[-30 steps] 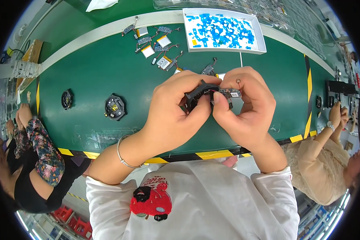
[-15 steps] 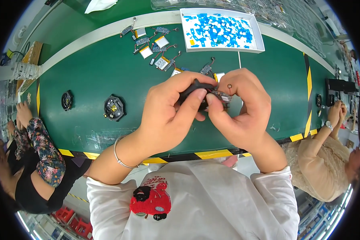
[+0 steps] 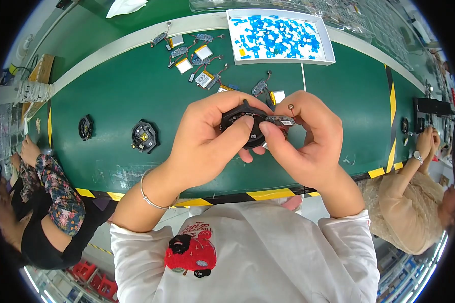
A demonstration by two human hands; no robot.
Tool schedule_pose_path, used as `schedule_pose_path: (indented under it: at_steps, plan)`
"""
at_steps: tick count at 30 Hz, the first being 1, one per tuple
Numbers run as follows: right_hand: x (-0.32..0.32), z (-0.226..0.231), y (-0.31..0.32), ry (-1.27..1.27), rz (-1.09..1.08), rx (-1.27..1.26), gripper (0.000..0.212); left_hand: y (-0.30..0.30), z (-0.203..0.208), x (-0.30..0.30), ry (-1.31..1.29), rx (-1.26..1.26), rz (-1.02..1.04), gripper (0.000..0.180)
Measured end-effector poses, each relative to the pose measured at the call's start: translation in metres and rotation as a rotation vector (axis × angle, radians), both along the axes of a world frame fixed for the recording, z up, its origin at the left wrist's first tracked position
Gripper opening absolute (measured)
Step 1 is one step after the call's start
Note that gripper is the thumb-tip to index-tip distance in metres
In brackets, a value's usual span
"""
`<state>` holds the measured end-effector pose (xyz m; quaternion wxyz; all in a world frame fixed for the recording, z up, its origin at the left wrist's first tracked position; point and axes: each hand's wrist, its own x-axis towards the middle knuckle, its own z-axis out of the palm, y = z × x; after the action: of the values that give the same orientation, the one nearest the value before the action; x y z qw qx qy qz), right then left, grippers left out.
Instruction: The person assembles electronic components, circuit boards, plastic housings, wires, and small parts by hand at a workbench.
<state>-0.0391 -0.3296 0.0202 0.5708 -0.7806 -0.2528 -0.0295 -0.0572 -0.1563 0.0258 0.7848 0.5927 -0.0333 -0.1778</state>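
My left hand (image 3: 206,134) is closed around a round black watch case (image 3: 258,137), its thumb pressed on the case's inner face. Between the thumb and fingers of my right hand (image 3: 311,136) is a small circuit board (image 3: 281,121) at the case's right edge. A wire with a small round metal end (image 3: 291,107) stands up beside it. Whatever lies behind my right fingers is hidden. Beyond my hands, several circuit boards wired to silver battery cells (image 3: 204,79) lie on the green table (image 3: 187,108).
Two more black watch cases (image 3: 145,136) (image 3: 85,127) sit to the left. A white box (image 3: 283,61) of small blue and white pieces stands at the back. Striped tape (image 3: 270,195) marks the near edge. Co-workers sit at left (image 3: 60,202) and right (image 3: 404,202).
The watch case has tilted so its open inner face now shows. The circuit board in my right hand has turned and lies more level. My left hand has shifted slightly left.
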Motion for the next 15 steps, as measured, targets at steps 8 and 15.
schedule_pose_path:
  at_steps: [8,15]
  plan:
    - [0.0012,0.0006,-0.0023,0.052,0.039,-0.005,0.016,0.0019,0.0034,0.0028,0.041,-0.007,-0.028,0.019]
    - [0.0031,0.0018,-0.0054,0.026,0.121,-0.052,0.018,0.0048,-0.0035,0.0054,0.074,-0.012,-0.041,0.02]
